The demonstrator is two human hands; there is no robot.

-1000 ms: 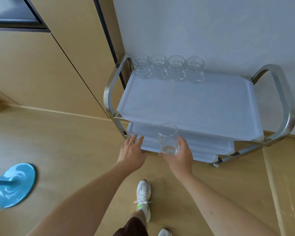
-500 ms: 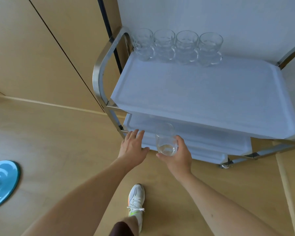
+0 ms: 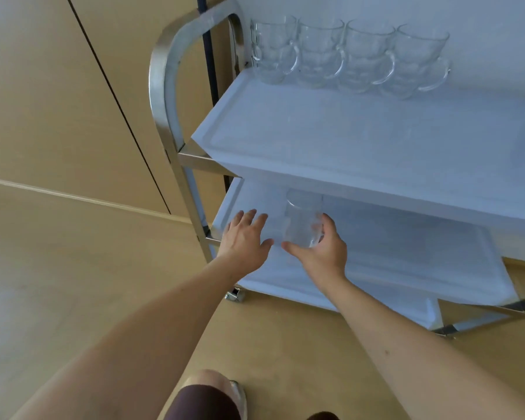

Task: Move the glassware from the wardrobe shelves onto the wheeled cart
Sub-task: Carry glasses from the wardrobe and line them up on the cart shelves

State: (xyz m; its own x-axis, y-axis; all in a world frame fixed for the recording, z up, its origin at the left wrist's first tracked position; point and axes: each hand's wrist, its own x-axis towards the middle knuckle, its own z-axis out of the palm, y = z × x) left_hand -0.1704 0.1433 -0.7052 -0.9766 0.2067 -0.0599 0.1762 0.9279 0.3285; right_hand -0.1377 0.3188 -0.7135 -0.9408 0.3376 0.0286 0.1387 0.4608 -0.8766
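right hand (image 3: 322, 253): curled around a clear tumbler (image 3: 303, 221), with the thumb on its near left side and the fingers wrapped behind its right side; the glass is held upright.
tumbler: held over the left part of the middle shelf (image 3: 406, 247) of the cart (image 3: 164, 95), under the front edge of the top shelf (image 3: 361, 140); whether its base touches the shelf cannot be told.
left hand (image 3: 245, 237): open, fingers straight and slightly spread, nothing held; it is laid palm down at the left front corner of the middle shelf, just beside the tumbler, its thumb near the right thumb.
glass mugs (image 3: 346, 53): four handled mugs are lined up in a row along the back edge of the top shelf, against the wall, close to one another.
cart frame: a bent steel handle is seen rising at the left end; a caster (image 3: 235, 295) is seen under the left front corner.
shelves: covered in white.
floor (image 3: 73, 268): light wood, matched by the panels behind.
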